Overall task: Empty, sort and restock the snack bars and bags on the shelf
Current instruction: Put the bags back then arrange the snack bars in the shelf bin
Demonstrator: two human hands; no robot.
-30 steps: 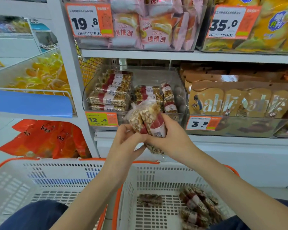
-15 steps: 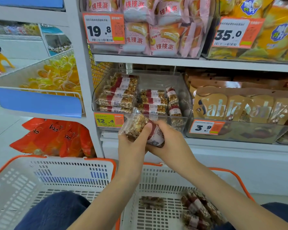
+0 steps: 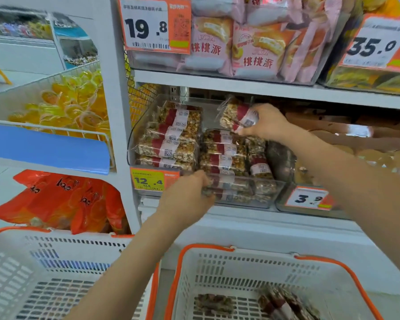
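Right hand point(image 3: 269, 122) pinches a nut bar point(image 3: 237, 115) above the clear shelf bin point(image 3: 269, 192), left hand point(image 3: 186, 196) curled on its front rim (blurred); judged light, stiff, brittle, slippery-wrapped, best held mid-length at the label.

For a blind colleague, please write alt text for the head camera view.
The right hand holds a nut bar above a clear bin of stacked bars on a shop shelf, while the left hand grips the bin's front. Two white baskets stand below.
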